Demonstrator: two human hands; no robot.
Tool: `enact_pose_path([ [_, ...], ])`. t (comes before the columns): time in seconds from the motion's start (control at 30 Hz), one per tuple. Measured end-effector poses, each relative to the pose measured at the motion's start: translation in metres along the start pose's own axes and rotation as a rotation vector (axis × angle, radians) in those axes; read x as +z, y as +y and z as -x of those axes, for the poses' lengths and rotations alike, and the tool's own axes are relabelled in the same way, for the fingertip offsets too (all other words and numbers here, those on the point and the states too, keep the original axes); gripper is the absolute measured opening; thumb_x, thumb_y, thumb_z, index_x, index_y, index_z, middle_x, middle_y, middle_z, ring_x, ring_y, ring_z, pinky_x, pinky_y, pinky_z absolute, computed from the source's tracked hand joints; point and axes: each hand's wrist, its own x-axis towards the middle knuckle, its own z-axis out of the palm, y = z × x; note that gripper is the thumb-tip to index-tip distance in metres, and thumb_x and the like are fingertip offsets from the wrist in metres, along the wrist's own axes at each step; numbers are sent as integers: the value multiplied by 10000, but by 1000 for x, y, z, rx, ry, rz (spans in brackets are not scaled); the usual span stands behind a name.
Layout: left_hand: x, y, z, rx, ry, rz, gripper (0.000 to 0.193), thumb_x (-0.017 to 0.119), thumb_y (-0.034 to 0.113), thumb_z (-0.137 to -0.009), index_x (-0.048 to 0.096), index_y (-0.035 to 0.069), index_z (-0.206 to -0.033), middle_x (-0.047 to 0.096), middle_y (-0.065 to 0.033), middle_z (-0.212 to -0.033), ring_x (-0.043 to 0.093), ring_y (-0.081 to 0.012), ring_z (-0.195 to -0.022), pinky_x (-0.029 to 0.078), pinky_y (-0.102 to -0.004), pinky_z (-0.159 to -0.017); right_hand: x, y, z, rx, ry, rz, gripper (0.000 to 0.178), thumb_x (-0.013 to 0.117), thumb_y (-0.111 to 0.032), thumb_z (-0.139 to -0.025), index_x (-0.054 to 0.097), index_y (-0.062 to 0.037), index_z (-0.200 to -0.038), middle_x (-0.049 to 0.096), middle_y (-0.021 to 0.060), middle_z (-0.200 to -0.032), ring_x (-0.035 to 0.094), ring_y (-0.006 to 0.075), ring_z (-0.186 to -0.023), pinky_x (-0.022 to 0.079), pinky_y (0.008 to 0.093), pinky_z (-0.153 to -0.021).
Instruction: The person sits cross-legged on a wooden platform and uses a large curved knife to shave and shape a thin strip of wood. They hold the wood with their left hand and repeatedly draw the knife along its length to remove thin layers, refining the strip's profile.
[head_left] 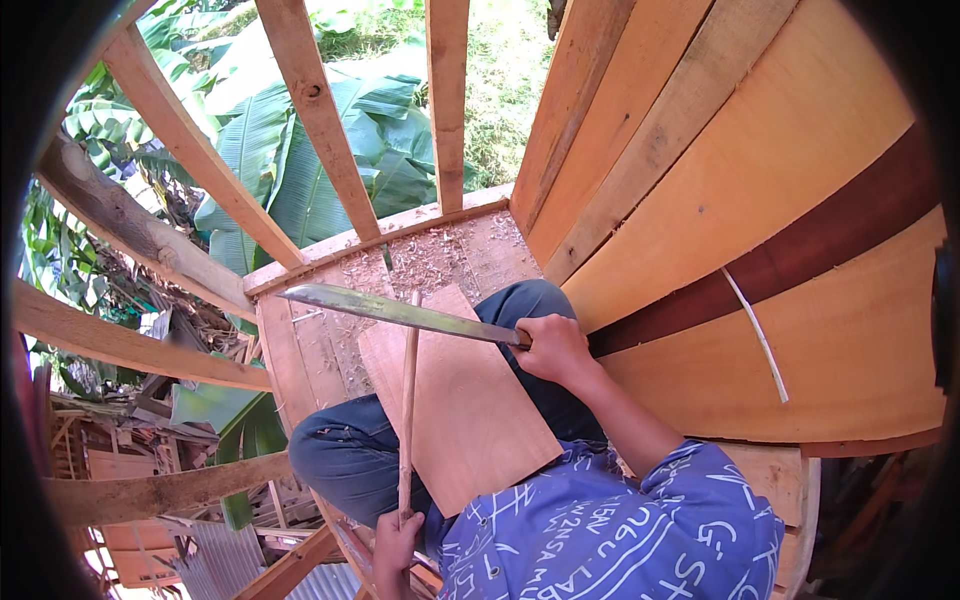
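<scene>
My right hand [552, 346] is closed around the handle of a machete [400, 310], whose long blade points to the left. The blade lies across the upper part of a thin wooden stick [409, 400]. Lower down, my left hand [397, 535] grips the stick near its bottom end. A flat wooden board [470, 410] rests across my lap, under the stick and blade. The stick runs nearly upright in the picture along the board's left side.
Wood shavings [440, 250] litter the plank floor [315, 350] ahead of me. Wooden rails [450, 110] fence the left and far sides. A plank wall [680, 220] rises at the right, with a thin white strip [757, 335] against it. Banana leaves [290, 170] grow beyond the rails.
</scene>
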Motion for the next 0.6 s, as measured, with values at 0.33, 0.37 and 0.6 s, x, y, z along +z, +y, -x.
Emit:
enact_pose_path([
  [0.33,19,49,35,183,7,-150,200,631,142,-828,545,15,-700,443,42,-578,391,-48,-569,315,-257,-484,-50,-13,-13,-153,322,62,157,651,-189,-677,560,-76,-619,578,115,-586,611,317,-600,444,421,-515],
  [0.37,19,44,40,141,1,-99,201,637,146,-825,550,11,-703,451,40,-581,401,-47,-570,320,-252,-489,-54,-9,-16,-93,335,72,158,654,-186,-678,559,-74,-619,573,119,-581,607,324,-596,442,424,-513],
  [0.6,33,55,31,199,-128,131,203,589,142,-857,506,35,-705,431,51,-588,366,-36,-540,291,-231,-475,-40,-15,1,-242,348,-162,168,650,-127,-657,500,-62,-620,544,120,-578,576,345,-579,429,433,-509],
])
